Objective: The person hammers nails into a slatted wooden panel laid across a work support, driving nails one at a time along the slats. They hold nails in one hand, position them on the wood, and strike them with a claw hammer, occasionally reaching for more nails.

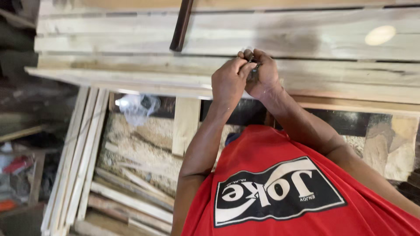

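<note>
Hands meet over the pale planks, and I begin from there. My left hand (228,81) is curled closed, its knuckles toward the camera, and it presses against my right hand (262,72), which is also closed. Between the two grips sits a small dark object (254,70); only a sliver of it shows, so I cannot tell what it is, and which hand carries most of it I cannot tell either. It lies at about 12 o'clock from my chest, just above the edge of the stacked planks (131,43).

I judge this small thing to be light and stiff, perhaps metal, because it gives a little shine. Such a piece can slip from the fingers, so a pinch near its middle with the fingertips seems the safest hold.

Going outward, the planks look heavy, rigid and rough, with dark stains. At 11 o'clock a dark narrow bar (181,26) leans across them. At 9 o'clock a crumpled clear plastic bag (138,107) lies on sawdust, and at 8 o'clock thin wooden slats (76,161) stand in a bundle. My red shirt (280,192) fills the lower view.
</note>
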